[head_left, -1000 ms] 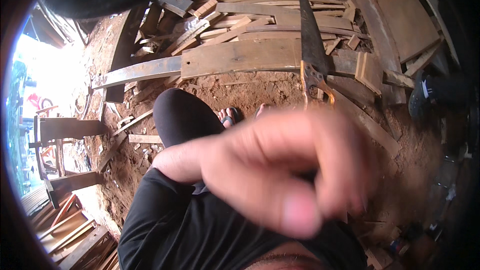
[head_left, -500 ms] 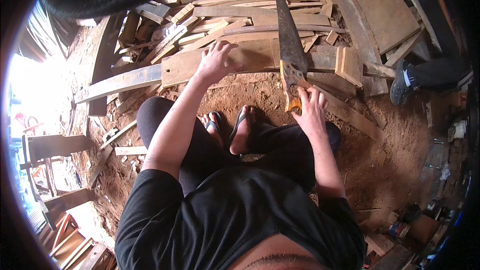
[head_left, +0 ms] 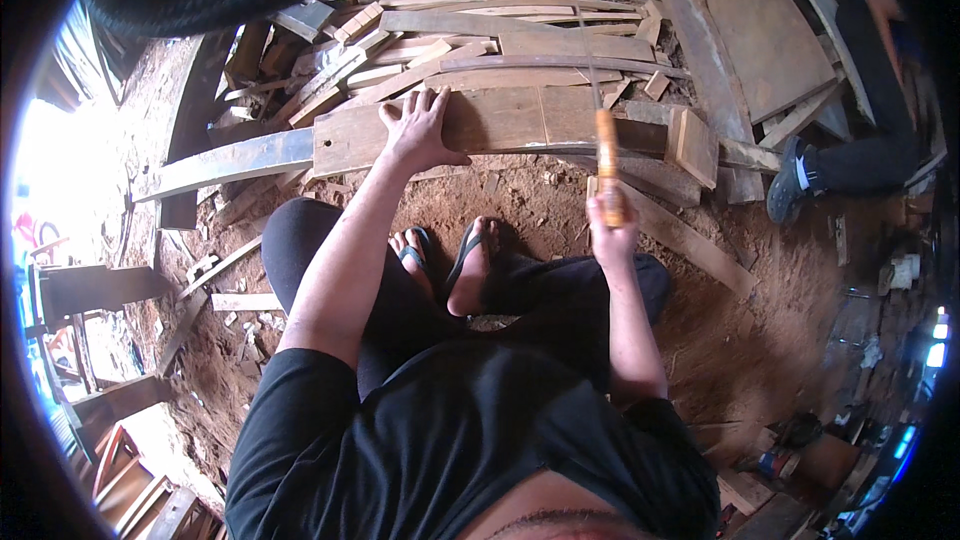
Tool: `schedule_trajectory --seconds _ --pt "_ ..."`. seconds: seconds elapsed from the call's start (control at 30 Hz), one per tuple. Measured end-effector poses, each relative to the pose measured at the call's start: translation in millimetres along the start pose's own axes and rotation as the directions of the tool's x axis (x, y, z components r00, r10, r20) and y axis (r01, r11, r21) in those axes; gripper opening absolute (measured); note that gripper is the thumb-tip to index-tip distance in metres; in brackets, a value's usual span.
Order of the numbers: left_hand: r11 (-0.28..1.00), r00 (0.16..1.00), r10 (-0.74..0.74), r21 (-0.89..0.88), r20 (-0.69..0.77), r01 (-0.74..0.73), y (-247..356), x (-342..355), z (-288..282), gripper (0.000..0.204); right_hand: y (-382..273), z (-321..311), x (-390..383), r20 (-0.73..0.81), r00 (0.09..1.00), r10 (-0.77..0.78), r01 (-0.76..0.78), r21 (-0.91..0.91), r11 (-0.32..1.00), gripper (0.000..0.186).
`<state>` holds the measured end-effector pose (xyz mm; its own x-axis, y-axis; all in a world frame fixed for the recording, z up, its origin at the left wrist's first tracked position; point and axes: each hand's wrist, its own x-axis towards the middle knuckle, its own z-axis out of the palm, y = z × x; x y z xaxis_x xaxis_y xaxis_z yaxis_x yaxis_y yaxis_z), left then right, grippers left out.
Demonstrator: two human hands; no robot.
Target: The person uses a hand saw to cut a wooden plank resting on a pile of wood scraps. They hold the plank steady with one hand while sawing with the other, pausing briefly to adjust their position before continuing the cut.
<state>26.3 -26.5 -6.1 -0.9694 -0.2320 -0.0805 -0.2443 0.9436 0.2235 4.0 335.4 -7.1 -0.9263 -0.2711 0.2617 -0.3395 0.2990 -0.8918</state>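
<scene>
evidently we press our left hand [head_left: 418,135] flat on the wide brown plank [head_left: 495,118], fingers spread apart and thumb out toward the near edge, seemingly to steady it. the plank lies crosswise beyond our feet, apparently over a pale-topped beam [head_left: 235,162] that likely lifts it off the dirt floor [head_left: 730,325]. our right hand [head_left: 613,230] has its fingers clamped round the orange handle of the handsaw [head_left: 607,165]; the blade shows edge-on, pointing away from us near the plank's right end, probably turned upright for control. whether it touches wood, we cannot tell. a thin line crosses the plank between our hands.

around us, a short wood block [head_left: 690,147] sits just beyond that right end, perhaps limiting room. loose battens crowd the far side, a bystander's shoe [head_left: 787,182] stands well apart, and a dark braided cable [head_left: 240,2] hides part of the upper left.
</scene>
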Motion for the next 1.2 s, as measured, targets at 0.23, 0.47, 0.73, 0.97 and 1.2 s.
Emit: schedule_trajectory --seconds 0.23,0.47,0.73,0.97,1.2 --pt "1.0 1.0 -0.001 -0.008 -0.018 0.001 1 0 6 0.141 14 25 -29 0.011 0.983 0.185 -0.146 0.66 0.737 0.005" --pt "1.0 1.0 0.009 -0.009 -0.026 -0.009 2 -5 5 0.139 9 50 -37 0.093 0.982 0.163 -0.184 0.658 0.73 0.007" --pt "1.0 1.0 0.003 0.002 -0.027 -0.003 4 -3 5 0.136 3 43 -47 0.138 0.978 0.155 -0.208 0.626 0.752 0.01" --pt "1.0 0.999 0.0 0.018 -0.043 0.001 4 -4 5 0.135 -1 49 -39 0.115 0.981 0.158 -0.195 0.564 0.803 0.004" --pt "1.0 0.997 0.004 0.007 -0.072 -0.004 6 -3 0 0.134 -18 31 -25 0.133 0.988 0.084 -0.119 0.286 0.951 0.005"
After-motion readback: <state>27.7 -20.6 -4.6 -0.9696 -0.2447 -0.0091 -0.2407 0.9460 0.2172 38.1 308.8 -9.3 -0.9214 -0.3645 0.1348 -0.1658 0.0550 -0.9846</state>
